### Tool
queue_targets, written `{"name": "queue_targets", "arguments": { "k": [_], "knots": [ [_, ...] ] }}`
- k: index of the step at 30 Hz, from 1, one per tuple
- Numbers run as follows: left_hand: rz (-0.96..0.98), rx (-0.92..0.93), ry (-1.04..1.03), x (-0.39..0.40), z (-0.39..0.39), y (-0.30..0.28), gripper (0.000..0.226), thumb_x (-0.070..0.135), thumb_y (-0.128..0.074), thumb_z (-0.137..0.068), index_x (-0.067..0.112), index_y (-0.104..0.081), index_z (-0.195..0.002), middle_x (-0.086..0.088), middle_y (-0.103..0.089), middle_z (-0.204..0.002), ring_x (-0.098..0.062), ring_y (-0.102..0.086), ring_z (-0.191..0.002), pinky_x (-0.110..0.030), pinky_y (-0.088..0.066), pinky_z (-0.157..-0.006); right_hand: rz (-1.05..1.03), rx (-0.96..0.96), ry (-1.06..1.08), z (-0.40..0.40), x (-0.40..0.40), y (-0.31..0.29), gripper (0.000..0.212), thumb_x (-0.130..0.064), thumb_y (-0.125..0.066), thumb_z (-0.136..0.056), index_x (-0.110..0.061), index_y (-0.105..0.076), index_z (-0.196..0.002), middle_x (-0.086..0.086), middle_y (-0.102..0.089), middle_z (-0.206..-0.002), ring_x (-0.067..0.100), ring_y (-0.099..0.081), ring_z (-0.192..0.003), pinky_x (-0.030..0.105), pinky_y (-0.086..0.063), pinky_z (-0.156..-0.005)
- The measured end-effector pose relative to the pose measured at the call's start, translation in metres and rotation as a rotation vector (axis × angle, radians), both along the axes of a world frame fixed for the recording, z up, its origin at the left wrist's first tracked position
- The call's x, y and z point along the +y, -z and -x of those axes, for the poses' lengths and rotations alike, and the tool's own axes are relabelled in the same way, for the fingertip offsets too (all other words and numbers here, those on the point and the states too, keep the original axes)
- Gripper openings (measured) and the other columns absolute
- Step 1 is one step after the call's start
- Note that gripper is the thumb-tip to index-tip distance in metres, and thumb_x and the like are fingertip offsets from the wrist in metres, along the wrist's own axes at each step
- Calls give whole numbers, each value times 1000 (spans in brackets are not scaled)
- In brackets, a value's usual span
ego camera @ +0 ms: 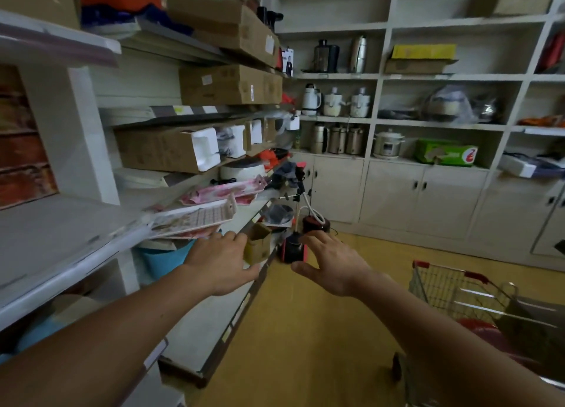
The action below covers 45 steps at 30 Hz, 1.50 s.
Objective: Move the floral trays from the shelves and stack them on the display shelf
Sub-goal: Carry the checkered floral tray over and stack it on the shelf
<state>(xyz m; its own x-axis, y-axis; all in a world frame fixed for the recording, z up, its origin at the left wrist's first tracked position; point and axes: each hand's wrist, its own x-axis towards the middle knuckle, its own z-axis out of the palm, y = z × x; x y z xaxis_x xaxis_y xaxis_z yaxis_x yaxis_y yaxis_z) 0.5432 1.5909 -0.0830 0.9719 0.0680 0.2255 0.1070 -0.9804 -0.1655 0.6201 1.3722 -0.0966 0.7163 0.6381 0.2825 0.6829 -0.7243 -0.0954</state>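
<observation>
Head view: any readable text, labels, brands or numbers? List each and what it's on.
None can be read.
Cardboard boxes: white stickers, blurred.
Green box: red logo and print, too blurred.
Yellow box: print illegible.
Shelf-edge price tags: too small.
Floral trays: pattern only, no text.

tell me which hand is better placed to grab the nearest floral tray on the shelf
Left. The left hand is open, its fingertips right by the near edge of the floral tray. The right hand is open over the aisle floor, farther from the shelf.
</observation>
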Motion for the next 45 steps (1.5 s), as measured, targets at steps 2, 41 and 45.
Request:
{"name": "queue_targets", "arguments": {
  "k": [2, 41, 45],
  "knots": [
    [1, -4, -18, -6, -31, -6, 63, 68, -35, -84, 21, -44, -125, -3, -54, -127, -25, -50, -115, -39, -42, -88, -13, -6, -5, -36, -5, -2, 65, -64, -40, -92, -24, -35, -143, -1, -37, -146, 19, -40, -127, 37, -39, -99],
    [84, -29, -339, 65, -544, 14, 71, 67, -40, -83, 21, -40, -138, -4, -53, -134, -25, -53, -114, -40, -46, -89, 8, -6, -364, -613, 90, 2, 64, -50, -54, -91, -23, -32, -145, 1, -33, -149, 21, -35, -132, 40, -36, -105],
    [110, -15, -469, 70, -568, 23, 74, 69, -39, -82, 21, -38, -139, -6, -52, -134, -26, -51, -115, -40, -44, -90, 30, 9, -503, -656, 116, 1, 65, -49, -55, -91, -22, -31, -146, 3, -31, -151, 23, -32, -135, 43, -35, -107]
  ]
}}
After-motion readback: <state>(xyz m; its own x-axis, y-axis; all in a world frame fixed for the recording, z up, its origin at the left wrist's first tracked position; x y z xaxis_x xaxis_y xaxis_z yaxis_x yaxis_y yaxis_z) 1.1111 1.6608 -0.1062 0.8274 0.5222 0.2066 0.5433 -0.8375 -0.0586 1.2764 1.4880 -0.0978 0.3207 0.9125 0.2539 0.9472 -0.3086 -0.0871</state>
